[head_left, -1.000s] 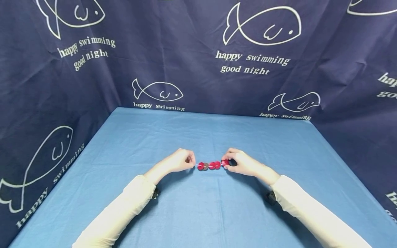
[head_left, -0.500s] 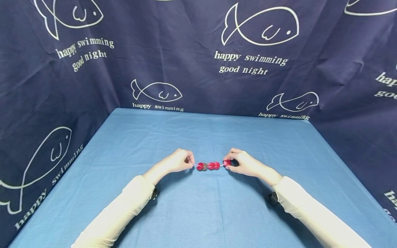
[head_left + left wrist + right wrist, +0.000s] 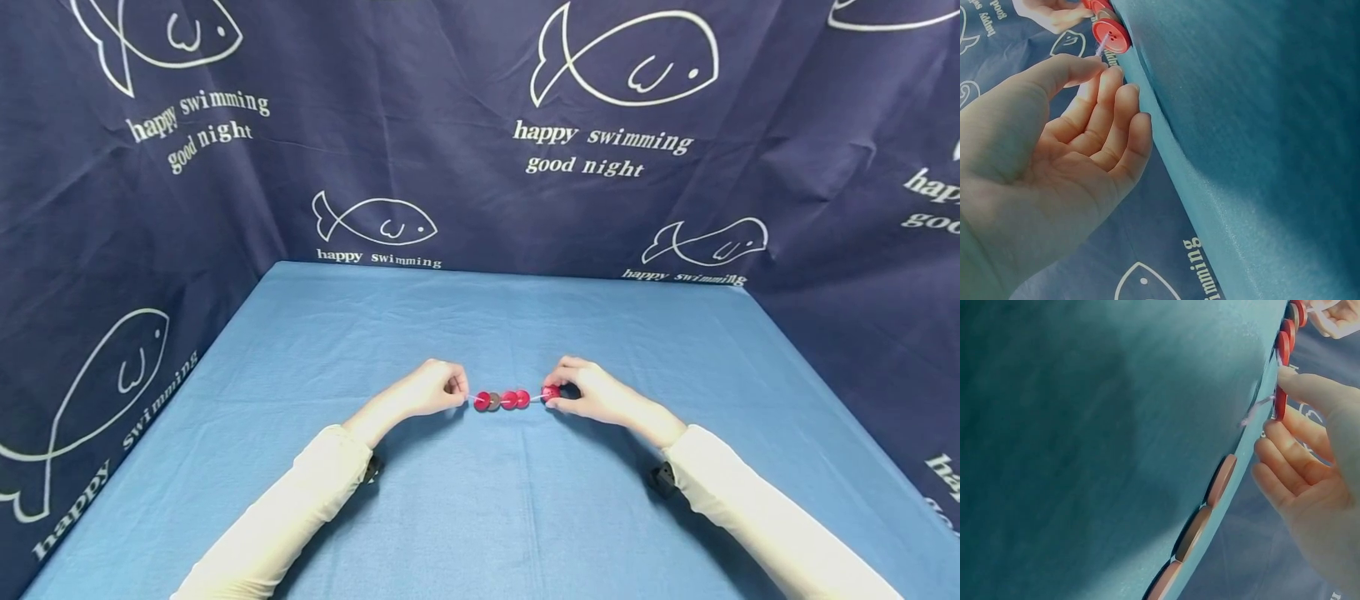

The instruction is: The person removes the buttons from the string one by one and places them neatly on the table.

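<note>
In the head view a pale thread (image 3: pixel 536 398) stretches between the two hands, just over the cloth. Strung on it are a red button (image 3: pixel 482 402), a brown button (image 3: pixel 494 402) half behind it, and a pair of overlapping red buttons (image 3: pixel 509 400). My left hand (image 3: pixel 441 388) pinches the thread's left end between thumb and index finger. At the other end my right hand (image 3: pixel 588 393) pinches another red button (image 3: pixel 1281 403) by its edges, apart from the rest. A loose thread tail (image 3: pixel 1255 411) sticks out past that button in the right wrist view.
Blue cloth (image 3: pixel 420 517) covers the table, bounded by dark curtains (image 3: pixel 480 125) printed with fish and lettering. Several brown and pinkish discs (image 3: pixel 1194 532) in a row show low in the right wrist view. A dark device (image 3: pixel 663 479) sits under the right cuff.
My right hand has drawn slightly to the right with its red button, widening the gap to the other buttons. My left hand keeps its pinch on the thread.
</note>
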### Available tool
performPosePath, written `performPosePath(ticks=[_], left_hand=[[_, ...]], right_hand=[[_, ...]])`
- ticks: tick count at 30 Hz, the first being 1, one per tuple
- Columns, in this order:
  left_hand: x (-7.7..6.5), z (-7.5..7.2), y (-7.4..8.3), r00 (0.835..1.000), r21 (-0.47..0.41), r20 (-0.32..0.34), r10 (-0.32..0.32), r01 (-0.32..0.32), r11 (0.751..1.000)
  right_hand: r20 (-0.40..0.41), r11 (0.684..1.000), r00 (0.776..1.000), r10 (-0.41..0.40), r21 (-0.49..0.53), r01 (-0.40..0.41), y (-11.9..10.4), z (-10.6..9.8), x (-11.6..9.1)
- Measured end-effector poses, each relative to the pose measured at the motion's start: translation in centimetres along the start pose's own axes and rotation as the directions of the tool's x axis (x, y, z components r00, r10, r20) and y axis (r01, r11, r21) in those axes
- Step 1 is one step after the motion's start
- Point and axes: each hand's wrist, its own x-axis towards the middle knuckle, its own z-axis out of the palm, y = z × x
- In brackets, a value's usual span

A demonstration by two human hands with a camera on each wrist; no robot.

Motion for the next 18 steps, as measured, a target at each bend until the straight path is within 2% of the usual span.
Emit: performPosePath(ticks=[18], left_hand=[[-0.04, -0.05, -0.03, 1.000, -0.008, 0.000, -0.019, 0.019, 1.000]], right_hand=[[-0.011, 1.000, 1.000, -0.002, 0.025, 0.002, 0.34, -0.41, -0.36]])
